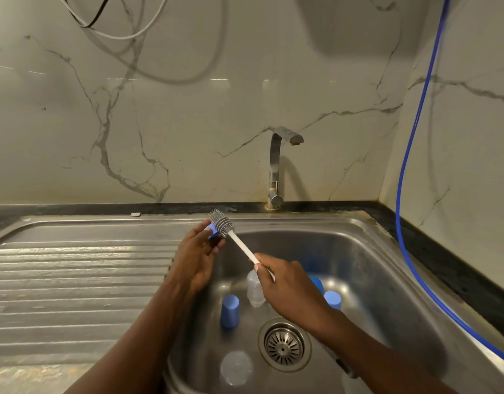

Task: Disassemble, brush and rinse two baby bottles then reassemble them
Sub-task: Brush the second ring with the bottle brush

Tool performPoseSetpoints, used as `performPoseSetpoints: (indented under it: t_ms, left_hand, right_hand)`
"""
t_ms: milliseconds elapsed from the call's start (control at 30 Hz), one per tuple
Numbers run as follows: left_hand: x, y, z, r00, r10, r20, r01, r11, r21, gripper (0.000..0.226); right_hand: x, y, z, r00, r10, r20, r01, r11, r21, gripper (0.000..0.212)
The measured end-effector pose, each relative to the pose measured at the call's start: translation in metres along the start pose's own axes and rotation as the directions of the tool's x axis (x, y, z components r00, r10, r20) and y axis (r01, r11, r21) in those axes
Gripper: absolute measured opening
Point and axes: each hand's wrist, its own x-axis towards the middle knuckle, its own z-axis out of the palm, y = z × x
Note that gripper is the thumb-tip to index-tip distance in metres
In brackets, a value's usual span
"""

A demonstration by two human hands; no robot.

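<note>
**Brushing a blue bottle part up and left of the drain**

Pinching a small blue bottle part [213,232] between thumb and fingertips of the left hand [195,258], well above and to the left of the drain strainer [284,346]. Gripping the white handle of a bottle brush [240,243] in the right hand [287,287], fingers curled round the lower end of the stick, straight above the drain. Pressing the grey ribbed brush head against the blue part, with the handle slanting down and rightward into the right fist.

Down in the steel sink [387,265], ringed around the drain:

- Just above and slightly left, a clear bottle [255,290], partly hidden behind the right hand.
- Up and left, a blue cap [230,311] standing on end.
- Up and right, a second blue cap [332,300].
- Beside that one, a little nearer the drain's own line, another blue piece [316,282], too covered by the right hand to name.
- Lower left, close by, a second clear bottle [236,368], seen end-on from above.

Far behind the drain, a chrome faucet [275,166] against the marbled wall. Well to the left of the drain, the ridged drainboard [74,274]. Well to the right, a blue hose [409,172] hanging down the wall.
</note>
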Motion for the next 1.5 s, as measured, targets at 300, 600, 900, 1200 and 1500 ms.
performPoseSetpoints:
  t_ms: [300, 600, 900, 1200, 1500]
  left_hand:
    - [-0.005, 0.002, 0.006, 1.000, -0.012, 0.006, 0.012, 1.000, 0.008, 0.024]
    - [-0.003, 0.007, 0.003, 0.999, -0.041, 0.010, 0.041, 0.998, -0.041, 0.021]
    - [-0.001, 0.008, -0.007, 0.999, -0.045, 0.026, 0.048, 0.990, -0.131, 0.019]
    - [-0.006, 0.008, 0.001, 0.999, -0.024, 0.031, 0.024, 1.000, 0.018, 0.022]
    - [-0.002, 0.017, -0.002, 0.999, -0.031, -0.038, 0.026, 0.992, -0.124, 0.019]
  right_hand:
    - [0.001, 0.007, -0.005, 0.996, 0.094, 0.006, -0.094, 0.995, -0.026, 0.023]
    - [0.001, 0.002, 0.000, 0.998, 0.065, -0.015, -0.065, 0.998, -0.025, 0.023]
    - [0.001, 0.007, -0.003, 0.999, 0.053, -0.009, -0.053, 0.999, 0.007, 0.021]
    - [0.001, -0.001, -0.003, 0.999, 0.038, -0.030, -0.039, 0.999, -0.036, 0.020]
    - [-0.010, -0.016, 0.004, 0.995, -0.097, 0.040, 0.097, 0.995, 0.005, 0.020]
